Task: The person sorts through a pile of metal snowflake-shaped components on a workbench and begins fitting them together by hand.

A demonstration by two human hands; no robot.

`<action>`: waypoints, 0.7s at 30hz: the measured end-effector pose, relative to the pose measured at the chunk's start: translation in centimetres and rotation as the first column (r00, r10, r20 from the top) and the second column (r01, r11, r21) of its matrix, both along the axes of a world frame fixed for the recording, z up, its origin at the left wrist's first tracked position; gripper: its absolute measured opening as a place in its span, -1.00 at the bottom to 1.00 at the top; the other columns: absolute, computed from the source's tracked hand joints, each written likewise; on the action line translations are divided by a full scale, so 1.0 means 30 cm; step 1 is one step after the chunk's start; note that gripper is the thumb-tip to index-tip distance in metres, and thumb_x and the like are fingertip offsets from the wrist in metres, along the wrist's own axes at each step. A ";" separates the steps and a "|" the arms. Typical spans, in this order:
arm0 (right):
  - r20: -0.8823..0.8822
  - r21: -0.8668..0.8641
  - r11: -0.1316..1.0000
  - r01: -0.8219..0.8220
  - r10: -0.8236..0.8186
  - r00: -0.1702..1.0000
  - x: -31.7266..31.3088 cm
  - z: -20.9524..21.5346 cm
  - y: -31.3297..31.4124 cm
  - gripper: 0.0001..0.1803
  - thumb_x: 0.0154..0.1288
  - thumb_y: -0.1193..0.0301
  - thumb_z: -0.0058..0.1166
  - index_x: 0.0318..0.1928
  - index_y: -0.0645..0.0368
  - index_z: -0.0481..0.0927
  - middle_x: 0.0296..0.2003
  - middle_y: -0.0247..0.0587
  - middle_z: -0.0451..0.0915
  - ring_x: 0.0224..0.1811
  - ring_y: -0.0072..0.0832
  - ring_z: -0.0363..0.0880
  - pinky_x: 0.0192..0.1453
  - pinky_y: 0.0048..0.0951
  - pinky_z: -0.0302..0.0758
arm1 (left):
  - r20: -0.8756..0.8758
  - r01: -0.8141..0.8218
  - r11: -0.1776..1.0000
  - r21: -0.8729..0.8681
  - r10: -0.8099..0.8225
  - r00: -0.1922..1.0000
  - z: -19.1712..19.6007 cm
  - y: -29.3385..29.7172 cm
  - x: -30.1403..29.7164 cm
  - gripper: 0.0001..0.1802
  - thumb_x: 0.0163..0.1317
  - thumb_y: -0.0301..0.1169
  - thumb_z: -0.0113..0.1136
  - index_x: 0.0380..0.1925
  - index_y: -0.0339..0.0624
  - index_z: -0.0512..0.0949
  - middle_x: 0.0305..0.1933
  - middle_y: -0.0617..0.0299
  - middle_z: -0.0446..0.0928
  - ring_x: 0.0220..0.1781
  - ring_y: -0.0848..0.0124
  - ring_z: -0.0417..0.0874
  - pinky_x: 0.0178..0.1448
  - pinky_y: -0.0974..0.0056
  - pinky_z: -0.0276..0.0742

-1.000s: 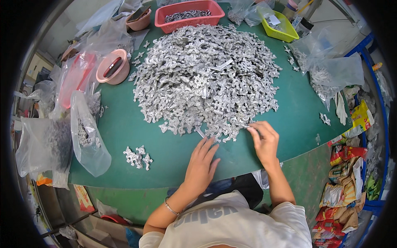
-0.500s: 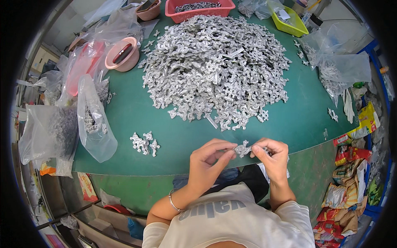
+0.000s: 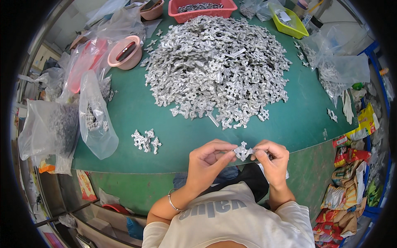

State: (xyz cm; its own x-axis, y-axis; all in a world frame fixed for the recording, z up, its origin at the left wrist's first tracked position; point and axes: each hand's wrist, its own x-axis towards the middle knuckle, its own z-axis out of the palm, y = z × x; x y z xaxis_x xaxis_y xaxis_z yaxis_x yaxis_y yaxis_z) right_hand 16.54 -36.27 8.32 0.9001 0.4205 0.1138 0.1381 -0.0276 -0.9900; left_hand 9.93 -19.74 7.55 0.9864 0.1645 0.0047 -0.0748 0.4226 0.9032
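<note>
A small silver-grey metal casting (image 3: 242, 152) with pointed arms is held over the table's near edge. My left hand (image 3: 210, 162) pinches its left end between thumb and fingertips. At its right end, my right hand (image 3: 273, 160) pinches with thumb and forefinger; a bit of grey metal also shows by the curled fingers, too small to name. Beyond my hands rises a large heap of similar castings (image 3: 219, 70). Several loose castings (image 3: 142, 141) lie together left of my hands.
The green table (image 3: 124, 107) bears a pink bowl (image 3: 134, 62) with a dark red object in it. A pink basket (image 3: 202, 17) of metal parts and a yellow-green tray (image 3: 298, 31) stand at the back. Plastic bags (image 3: 99, 136) lie left, another bag (image 3: 351, 68) right.
The casting has turned between my fingertips and shows a broader face with an arm pointing up. Both hands stay in nearly the same place, and the view has shifted slightly.
</note>
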 end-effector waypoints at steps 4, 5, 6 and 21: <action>0.038 0.045 0.997 -0.068 0.066 0.997 0.001 -0.014 -0.007 -0.78 0.23 0.50 -0.01 -0.52 0.38 0.52 -0.59 -0.21 0.52 -0.63 -0.62 0.43 -0.60 -0.64 0.30 | 0.032 0.015 0.999 -0.049 -0.014 0.999 -0.009 -0.001 -0.004 -0.86 0.15 -0.67 0.06 -0.27 -0.48 0.49 -0.20 0.08 0.46 -0.26 0.47 0.53 -0.16 0.43 0.51; 0.041 0.046 0.997 -0.065 0.064 0.997 -0.003 -0.014 -0.003 -0.75 0.25 0.47 -0.03 -0.53 0.38 0.52 -0.59 -0.21 0.52 -0.63 -0.62 0.43 -0.59 -0.64 0.30 | 0.040 0.027 0.997 -0.066 -0.024 0.999 -0.013 -0.001 -0.005 -0.87 0.15 -0.66 0.06 -0.28 -0.48 0.49 -0.21 0.08 0.46 -0.26 0.47 0.53 -0.16 0.43 0.51; 0.044 0.047 0.997 -0.063 0.061 0.997 -0.006 -0.015 0.000 -0.72 0.27 0.45 -0.05 -0.54 0.38 0.52 -0.60 -0.21 0.52 -0.63 -0.62 0.43 -0.59 -0.64 0.30 | 0.028 0.026 0.997 -0.075 -0.023 0.999 -0.012 -0.002 -0.005 -0.88 0.15 -0.66 0.06 -0.29 -0.47 0.49 -0.23 0.09 0.47 -0.27 0.47 0.53 -0.17 0.43 0.50; -0.231 0.188 0.979 -0.083 0.126 0.965 -0.021 -0.014 -0.003 -0.60 0.35 0.39 -0.16 -0.58 0.38 0.51 -0.71 -0.31 0.39 -0.75 -0.76 0.16 -0.63 -0.64 0.14 | -0.163 0.070 0.976 -0.204 -0.104 0.981 -0.002 0.009 -0.003 -0.89 0.18 -0.55 0.08 -0.34 -0.41 0.50 -0.39 0.12 0.55 -0.41 0.46 0.54 -0.28 0.41 0.49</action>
State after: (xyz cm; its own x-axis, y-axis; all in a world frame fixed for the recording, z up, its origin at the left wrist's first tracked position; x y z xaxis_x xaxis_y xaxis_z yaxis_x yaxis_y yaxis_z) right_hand 15.90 -36.35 7.89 0.8621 0.5064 -0.0204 -0.1121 0.1512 -0.9821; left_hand 9.83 -19.47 7.47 0.9801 0.0586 -0.1897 0.1191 0.5909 0.7979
